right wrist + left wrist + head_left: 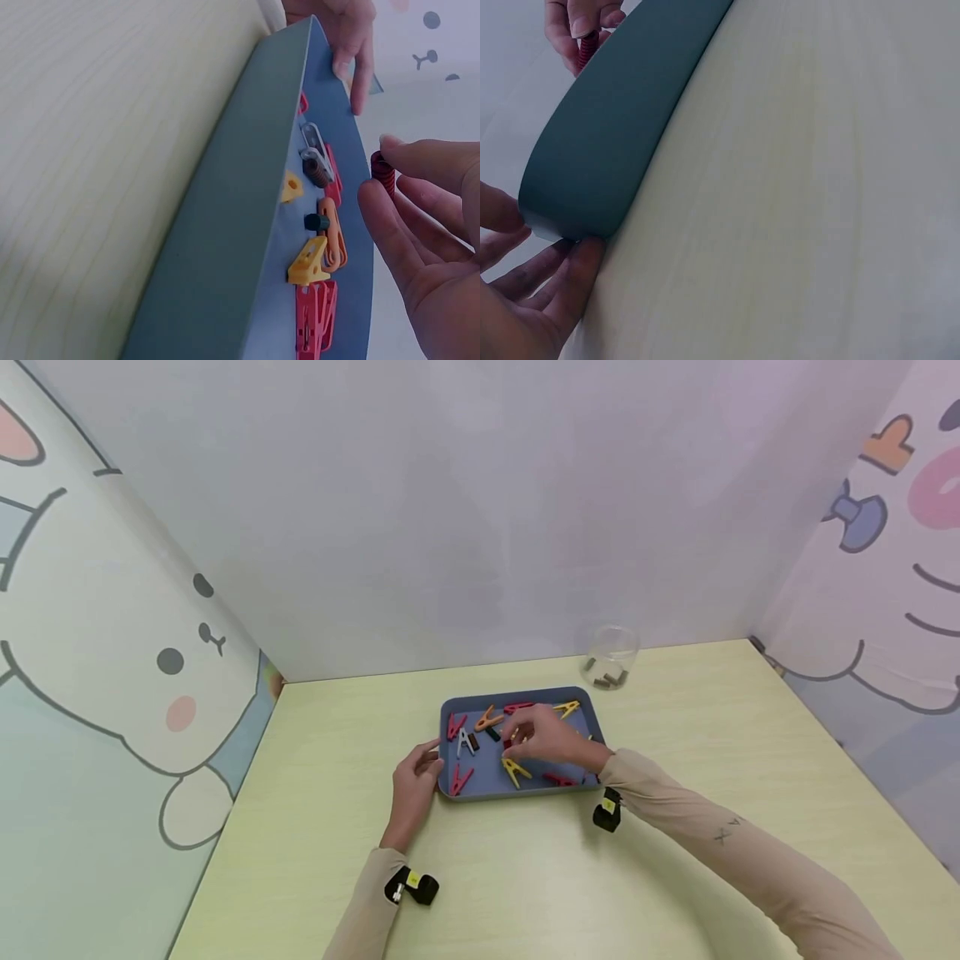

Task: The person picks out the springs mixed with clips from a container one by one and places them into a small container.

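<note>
In the head view a blue-grey tray (517,794) holds several plastic spring clips, among them a yellow clip (514,772), an orange clip (489,719) and a pale grey clip (464,742). My right hand (549,735) is over the tray's middle. Between thumb and fingertips it pinches a small dark red ribbed cylinder (383,174), upright and above the clips. At the tray's left end, my left hand (415,783) touches the outer wall with its fingers fairly straight. Small dark cylinders lie among the clips, such as a brown ribbed cylinder (315,172).
Behind the tray to the right stands a clear jar (613,652) with several small greyish-brown pieces inside. The pale wooden table (337,727) meets a light wall at the back. Cartoon-printed walls stand at the left and right.
</note>
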Demonstrator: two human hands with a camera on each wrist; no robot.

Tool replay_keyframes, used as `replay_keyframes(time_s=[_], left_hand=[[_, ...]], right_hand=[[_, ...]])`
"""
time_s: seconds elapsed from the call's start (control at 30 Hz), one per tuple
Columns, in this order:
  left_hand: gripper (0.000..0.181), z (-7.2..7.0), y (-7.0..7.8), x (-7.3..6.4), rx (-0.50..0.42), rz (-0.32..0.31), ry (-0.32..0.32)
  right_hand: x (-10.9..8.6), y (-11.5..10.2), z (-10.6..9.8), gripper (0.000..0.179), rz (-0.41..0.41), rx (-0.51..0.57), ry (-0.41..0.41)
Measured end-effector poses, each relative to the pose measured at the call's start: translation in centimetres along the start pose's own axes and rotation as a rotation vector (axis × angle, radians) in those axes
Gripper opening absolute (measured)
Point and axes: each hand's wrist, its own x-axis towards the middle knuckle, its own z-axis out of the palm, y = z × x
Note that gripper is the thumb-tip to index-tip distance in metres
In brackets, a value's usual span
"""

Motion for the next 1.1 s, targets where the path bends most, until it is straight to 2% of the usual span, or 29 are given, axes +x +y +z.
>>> replay_keyframes(time_s=[0.27, 0.63, 0.87, 1.1], left_hand=[[0.032, 0.0, 0.0, 0.0, -0.006, -0.025, 0.015], [0.032, 0.2, -0.2, 0.0, -0.012, -0.028, 0.022], [0.032, 0.3, -0.3, 0.0, -0.013, -0.011, 0.023], [0.032, 0.2, -0.4, 0.0, -0.021, -0.017, 0.015]], right_hand=[[-0.4, 0.1, -0.9, 0.017, -0.032, 0.026, 0.024], [-0.9, -0.4, -2.0, 0.015, -0.073, 0.049, 0.050], [-1.7, -3.5, -3.1, 0.009, -0.038, 0.071, 0.073], [-1.5, -0.9, -3.6, 0.011, -0.036, 0.068, 0.100]])
